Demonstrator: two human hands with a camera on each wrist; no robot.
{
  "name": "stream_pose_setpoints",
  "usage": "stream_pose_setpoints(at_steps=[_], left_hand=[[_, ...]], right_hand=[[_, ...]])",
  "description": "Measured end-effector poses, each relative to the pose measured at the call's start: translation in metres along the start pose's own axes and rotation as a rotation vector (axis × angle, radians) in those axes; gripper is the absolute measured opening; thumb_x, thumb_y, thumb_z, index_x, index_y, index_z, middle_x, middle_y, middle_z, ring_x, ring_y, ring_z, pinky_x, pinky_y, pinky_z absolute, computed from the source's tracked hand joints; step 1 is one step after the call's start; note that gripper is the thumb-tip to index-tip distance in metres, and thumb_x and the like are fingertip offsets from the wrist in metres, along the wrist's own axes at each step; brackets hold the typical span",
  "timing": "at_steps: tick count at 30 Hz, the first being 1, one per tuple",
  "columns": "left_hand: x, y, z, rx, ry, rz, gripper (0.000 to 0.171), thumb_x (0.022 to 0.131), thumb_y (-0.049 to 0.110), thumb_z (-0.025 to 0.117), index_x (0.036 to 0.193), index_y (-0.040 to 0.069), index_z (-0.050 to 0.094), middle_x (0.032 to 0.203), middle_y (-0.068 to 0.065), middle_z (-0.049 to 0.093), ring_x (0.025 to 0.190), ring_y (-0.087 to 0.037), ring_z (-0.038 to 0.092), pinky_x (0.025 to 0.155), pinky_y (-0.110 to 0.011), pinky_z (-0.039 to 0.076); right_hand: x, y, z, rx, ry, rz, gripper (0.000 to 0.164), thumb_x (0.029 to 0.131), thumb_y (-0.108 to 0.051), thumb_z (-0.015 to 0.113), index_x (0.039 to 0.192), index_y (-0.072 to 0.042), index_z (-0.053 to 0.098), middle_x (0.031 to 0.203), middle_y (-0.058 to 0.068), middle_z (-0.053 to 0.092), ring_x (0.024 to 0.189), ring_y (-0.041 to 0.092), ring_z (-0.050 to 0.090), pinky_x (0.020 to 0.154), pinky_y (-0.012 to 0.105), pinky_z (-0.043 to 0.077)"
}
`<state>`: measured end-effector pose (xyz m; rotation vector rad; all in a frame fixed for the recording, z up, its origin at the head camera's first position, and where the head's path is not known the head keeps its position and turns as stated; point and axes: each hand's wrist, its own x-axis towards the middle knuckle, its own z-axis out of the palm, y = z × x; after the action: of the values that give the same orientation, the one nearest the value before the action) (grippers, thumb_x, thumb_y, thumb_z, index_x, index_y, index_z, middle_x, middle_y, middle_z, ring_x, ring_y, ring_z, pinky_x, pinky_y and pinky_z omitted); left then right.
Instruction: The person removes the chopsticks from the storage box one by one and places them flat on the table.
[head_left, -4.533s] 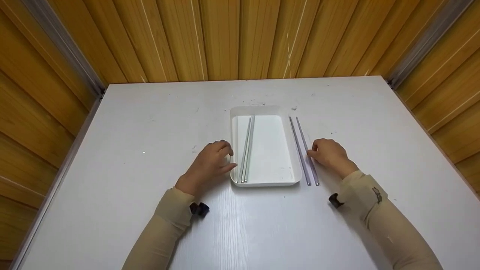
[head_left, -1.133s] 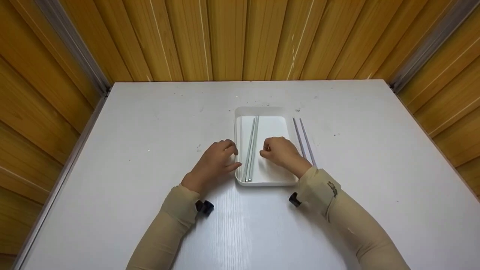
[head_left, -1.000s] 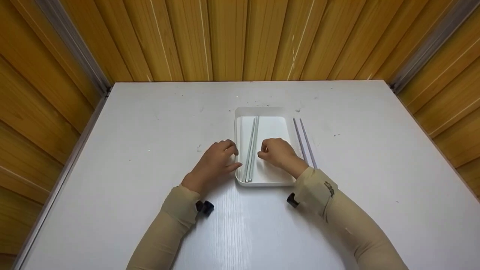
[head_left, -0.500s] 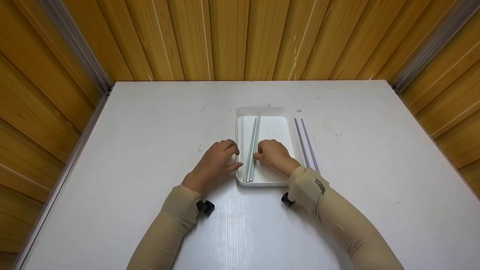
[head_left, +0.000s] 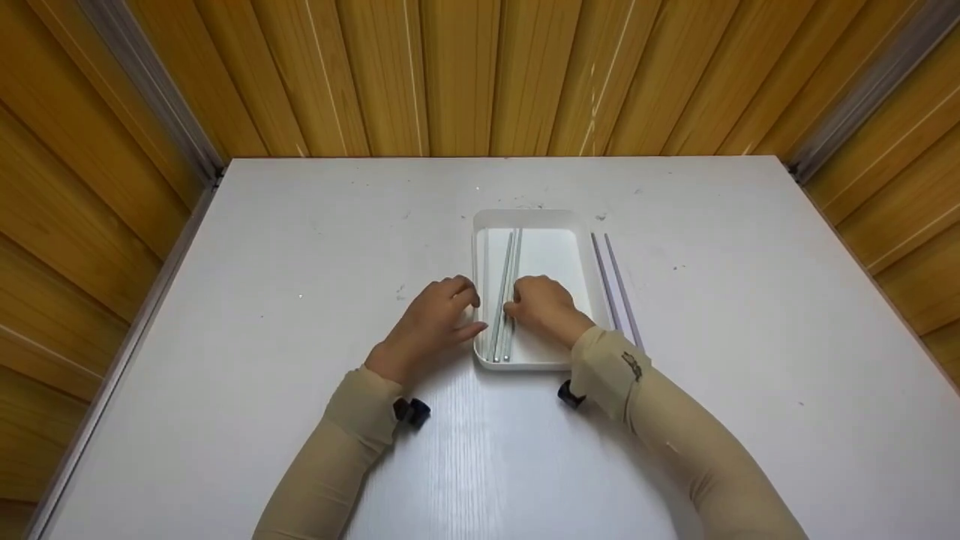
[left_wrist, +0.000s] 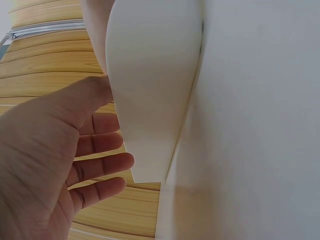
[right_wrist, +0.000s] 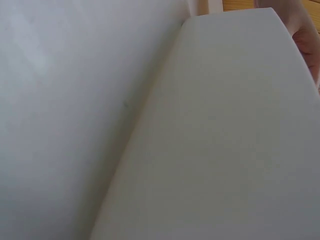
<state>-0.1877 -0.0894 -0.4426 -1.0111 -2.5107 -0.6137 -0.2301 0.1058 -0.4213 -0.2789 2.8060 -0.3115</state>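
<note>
Inside a white rectangular tray (head_left: 551, 251), several silvery metal chopsticks (head_left: 503, 296) lie lengthwise toward the left side. My right hand (head_left: 544, 300) reaches over the tray's right wall and pinches one chopstick (head_left: 508, 343) of this group around its middle. In the right wrist view, the tray's outer wall (right_wrist: 215, 125) hides most of that hand. My left hand (head_left: 435, 311) rests at the left wall with relaxed fingers. The left wrist view has its thumb at the tray rim and the fingers (left_wrist: 107, 165) loosely spread beside the wall (left_wrist: 150, 90).
Two purple metal chopsticks (head_left: 624, 289) lie on the white table (head_left: 360, 247) just right of the tray, their near ends partly behind my right sleeve. Yellow wood-plank walls (head_left: 457, 82) border the back and sides.
From beside the purple chopsticks, my right hand has moved left into the tray and onto a silvery chopstick. That chopstick's near end now sits slightly apart from the others. My left hand stays put.
</note>
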Motion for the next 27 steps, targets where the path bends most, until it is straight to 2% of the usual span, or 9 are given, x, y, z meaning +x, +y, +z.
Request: stream_pose_setpoints(at_steps=[10,14,18,22,27], left_hand=[[-0.0006,-0.0007,0.0005,-0.001,-0.002,0.001,0.027,0.081,0.024,0.076,0.094,0.004,0.063,0.101,-0.007,0.062,0.086,-0.023,0.06,0.076,-0.036,0.051],[-0.0007,-0.0004,0.0004,0.005,0.004,0.001,0.028,0.081,0.025,0.076,0.094,0.004,0.062,0.1,-0.007,0.062,0.085,-0.023,0.06,0.076,-0.036,0.05],[-0.0003,0.0002,0.0007,0.004,0.003,-0.005,0.027,0.082,0.024,0.075,0.094,0.004,0.062,0.099,-0.006,0.061,0.085,-0.023,0.06,0.076,-0.036,0.05],[-0.0004,0.0014,0.0002,0.0,0.001,-0.011,0.027,0.082,0.024,0.075,0.094,0.004,0.062,0.099,-0.006,0.061,0.086,-0.023,0.06,0.077,-0.036,0.051],[-0.0006,0.0009,-0.0004,-0.006,0.004,-0.008,0.027,0.082,0.024,0.075,0.094,0.004,0.062,0.099,-0.006,0.062,0.087,-0.023,0.061,0.078,-0.036,0.051]], right_hand=[[0.0017,-0.0037,0.0,-0.04,-0.008,0.033,0.024,0.086,-0.029,0.061,0.08,-0.007,0.068,0.089,0.012,0.071,0.069,0.02,0.05,0.068,0.042,0.052],[0.0023,-0.0043,0.0007,-0.051,-0.01,0.05,0.026,0.087,-0.03,0.062,0.071,-0.008,0.062,0.085,0.011,0.069,0.067,0.019,0.048,0.064,0.04,0.051],[0.0032,-0.0036,0.0011,-0.058,-0.021,0.058,0.031,0.089,-0.031,0.062,0.067,-0.01,0.057,0.086,0.01,0.069,0.068,0.018,0.049,0.067,0.04,0.053],[0.0032,-0.0019,0.0011,-0.052,-0.031,0.065,0.033,0.09,-0.032,0.062,0.067,-0.01,0.057,0.088,0.011,0.07,0.069,0.019,0.05,0.07,0.04,0.054],[0.0021,0.0014,0.001,-0.034,-0.014,0.049,0.032,0.09,-0.032,0.062,0.069,-0.008,0.059,0.082,0.01,0.066,0.067,0.019,0.048,0.064,0.037,0.049]])
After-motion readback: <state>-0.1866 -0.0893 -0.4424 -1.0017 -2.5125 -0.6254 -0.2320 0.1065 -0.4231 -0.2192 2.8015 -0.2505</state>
